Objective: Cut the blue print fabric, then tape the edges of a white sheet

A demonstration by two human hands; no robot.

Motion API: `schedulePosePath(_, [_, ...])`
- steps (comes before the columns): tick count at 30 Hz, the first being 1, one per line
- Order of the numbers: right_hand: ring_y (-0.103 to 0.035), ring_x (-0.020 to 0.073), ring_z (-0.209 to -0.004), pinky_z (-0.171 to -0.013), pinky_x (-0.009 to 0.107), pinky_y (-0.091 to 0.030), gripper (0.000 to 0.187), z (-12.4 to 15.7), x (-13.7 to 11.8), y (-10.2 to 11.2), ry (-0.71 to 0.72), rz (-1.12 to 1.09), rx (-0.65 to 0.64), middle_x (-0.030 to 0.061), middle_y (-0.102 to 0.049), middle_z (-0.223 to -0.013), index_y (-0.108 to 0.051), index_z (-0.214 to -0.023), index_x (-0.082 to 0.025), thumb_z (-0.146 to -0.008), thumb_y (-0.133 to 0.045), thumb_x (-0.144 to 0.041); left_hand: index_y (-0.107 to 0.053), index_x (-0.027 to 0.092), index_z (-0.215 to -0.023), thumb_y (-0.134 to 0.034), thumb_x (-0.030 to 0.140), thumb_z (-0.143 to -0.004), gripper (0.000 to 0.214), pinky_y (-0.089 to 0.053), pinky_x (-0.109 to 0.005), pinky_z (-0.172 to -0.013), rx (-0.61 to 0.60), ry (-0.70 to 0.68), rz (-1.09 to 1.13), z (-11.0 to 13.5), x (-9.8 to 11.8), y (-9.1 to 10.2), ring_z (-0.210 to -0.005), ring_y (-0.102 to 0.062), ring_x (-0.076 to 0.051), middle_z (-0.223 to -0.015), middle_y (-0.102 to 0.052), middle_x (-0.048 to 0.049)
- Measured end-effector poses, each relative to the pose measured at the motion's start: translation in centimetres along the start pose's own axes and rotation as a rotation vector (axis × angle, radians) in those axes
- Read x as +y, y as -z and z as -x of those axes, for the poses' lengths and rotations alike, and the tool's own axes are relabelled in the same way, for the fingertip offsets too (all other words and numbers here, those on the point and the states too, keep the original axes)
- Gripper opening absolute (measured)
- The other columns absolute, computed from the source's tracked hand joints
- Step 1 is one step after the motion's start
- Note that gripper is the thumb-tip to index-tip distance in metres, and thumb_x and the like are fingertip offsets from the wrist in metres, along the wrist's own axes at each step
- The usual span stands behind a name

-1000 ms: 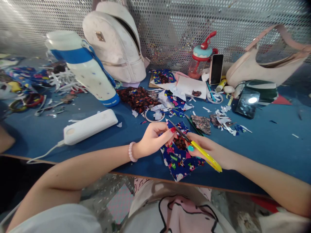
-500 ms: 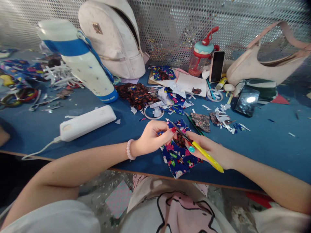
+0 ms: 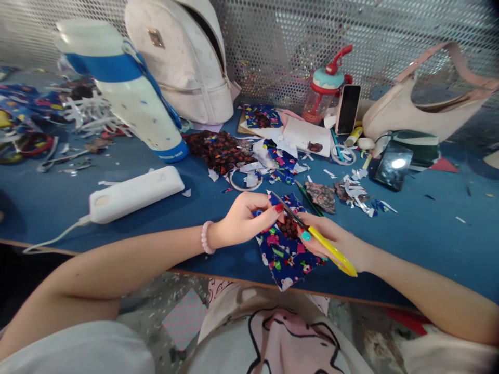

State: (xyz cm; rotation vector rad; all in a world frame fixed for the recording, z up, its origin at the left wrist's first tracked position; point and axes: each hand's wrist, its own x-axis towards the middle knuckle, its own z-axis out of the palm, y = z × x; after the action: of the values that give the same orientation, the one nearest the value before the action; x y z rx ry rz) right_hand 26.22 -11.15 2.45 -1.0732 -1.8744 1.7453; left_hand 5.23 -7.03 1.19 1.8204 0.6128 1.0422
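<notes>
Yellow-handled scissors [image 3: 331,250] are gripped in my right hand [image 3: 345,241], their dark blades pointing up and left toward my left fingertips. My left hand [image 3: 245,218] pinches the top edge of a blue patterned fabric piece [image 3: 286,265], close to the blade tips. A dark red-brown floral patch [image 3: 289,227] shows in the middle of the blue fabric, partly covered by the scissors. The fabric reaches down to the table's front edge. Whether the blades are biting into it I cannot tell. Some of my right fingers are hidden behind the handles.
Fabric and paper scraps [image 3: 268,156] lie beyond my hands, beside a white ring [image 3: 246,179]. A white power bank [image 3: 137,195] with a cable, a bottle [image 3: 128,96] and a backpack [image 3: 183,67] stand left. Rightward are a floral scrap [image 3: 319,196], phone [image 3: 392,165] and handbag [image 3: 421,111].
The camera view has shifted slightly. Both hands keep their hold on the fabric and scissors, with almost no visible movement between them.
</notes>
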Motion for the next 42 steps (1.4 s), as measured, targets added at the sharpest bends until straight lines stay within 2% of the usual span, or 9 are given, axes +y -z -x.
schedulePosePath(6, [-0.030, 0.0075, -0.048, -0.046, 0.025, -0.024, 0.049, 0.1, 0.1, 0.1, -0.015, 0.054, -0.003, -0.0097, -0.033, -0.056, -0.035, -0.080, -0.023, -0.087, -0.044, -0.070, -0.054, 0.014, -0.056, -0.052, 0.052, -0.092, 0.052, -0.031, -0.018, -0.041, -0.002, 0.019, 0.040, 0.0, -0.1, -0.1, -0.041, -0.038, -0.006, -0.044, -0.045, 0.0029])
schedulePosePath(11, [-0.028, 0.0069, -0.048, -0.045, 0.025, -0.023, 0.048, 0.1, -0.1, 0.1, -0.027, 0.046, 0.006, -0.0095, -0.033, -0.056, -0.034, -0.079, -0.023, -0.087, -0.046, -0.068, -0.051, 0.015, -0.052, -0.053, 0.053, -0.090, 0.054, -0.032, -0.018, -0.042, -0.010, 0.036, 0.072, 0.0, -0.1, -0.1, -0.042, -0.037, -0.006, -0.046, -0.046, 0.0024])
schedulePosePath(17, [-0.026, 0.0061, -0.048, -0.043, 0.023, -0.022, 0.049, 0.1, 0.1, 0.0, -0.065, 0.017, 0.028, -0.0097, -0.033, -0.056, -0.039, -0.081, -0.022, -0.084, -0.051, -0.069, -0.055, 0.014, -0.056, -0.054, 0.057, -0.088, 0.054, -0.033, -0.019, -0.044, 0.001, 0.056, 0.068, -0.1, 0.1, -0.1, -0.044, -0.040, -0.007, -0.049, -0.049, 0.0013])
schedulePosePath(21, [-0.028, 0.0048, -0.044, -0.041, 0.021, -0.022, 0.050, 0.3, 0.5, 0.0, -0.101, -0.062, 0.025, -0.0104, -0.034, -0.056, -0.041, -0.085, -0.021, -0.082, -0.054, -0.070, -0.054, 0.014, -0.055, -0.055, 0.059, -0.086, 0.055, -0.032, -0.019, -0.043, -0.005, 0.081, 0.077, -0.1, 0.1, -0.1, -0.043, -0.038, -0.006, -0.047, -0.046, 0.0022])
schedulePosePath(26, [-0.027, 0.0050, -0.042, -0.038, 0.020, -0.021, 0.052, 0.2, 0.9, -0.4, -0.115, -0.209, 0.050, -0.0115, -0.032, -0.053, -0.034, -0.079, -0.024, -0.078, -0.060, -0.069, -0.051, 0.015, -0.055, -0.055, 0.057, -0.088, 0.054, -0.030, -0.018, -0.041, -0.014, 0.084, 0.137, -0.2, -0.1, -0.1, -0.042, -0.036, -0.005, -0.048, -0.045, 0.0026])
schedulePosePath(30, [-0.026, 0.0056, -0.043, -0.038, 0.021, -0.022, 0.056, 0.2, 1.3, -0.5, -0.083, -0.260, 0.087, -0.0113, -0.030, -0.055, -0.032, -0.078, -0.024, -0.074, -0.061, -0.073, -0.057, 0.014, -0.062, -0.055, 0.059, -0.087, 0.051, -0.031, -0.018, -0.041, -0.015, 0.085, 0.184, -0.1, -0.1, -0.2, -0.042, -0.038, -0.006, -0.049, -0.046, 0.0027])
schedulePosePath(32, [-0.026, 0.0054, -0.043, -0.040, 0.021, -0.022, 0.055, 0.1, 1.3, -0.4, -0.070, -0.238, 0.075, -0.0112, -0.031, -0.055, -0.032, -0.078, -0.024, -0.075, -0.060, -0.072, -0.058, 0.014, -0.064, -0.056, 0.059, -0.087, 0.050, -0.031, -0.018, -0.040, -0.013, 0.093, 0.200, -0.1, -0.1, -0.2, -0.041, -0.037, -0.006, -0.048, -0.045, 0.0032])
schedulePosePath(38, [-0.024, 0.0060, -0.047, -0.044, 0.023, -0.023, 0.054, 0.3, 0.5, 0.1, -0.047, -0.173, 0.023, -0.0103, -0.033, -0.055, -0.033, -0.079, -0.023, -0.078, -0.057, -0.072, -0.050, 0.015, -0.053, -0.055, 0.063, -0.085, 0.058, -0.031, -0.018, -0.039, 0.011, 0.109, 0.170, 0.0, 0.4, -0.2, -0.040, -0.038, -0.005, -0.045, -0.046, 0.0023])
schedulePosePath(42, [-0.028, 0.0061, -0.053, -0.048, 0.022, -0.027, 0.050, 0.5, 0.0, 0.2, -0.032, -0.147, -0.010, -0.0076, -0.038, -0.064, -0.037, -0.081, -0.022, -0.080, -0.059, -0.067, -0.054, 0.014, -0.057, -0.056, 0.064, -0.084, 0.057, -0.032, -0.017, -0.039, -0.012, 0.159, 0.213, 0.1, 0.5, -0.2, -0.036, -0.039, -0.005, -0.041, -0.046, 0.0031])
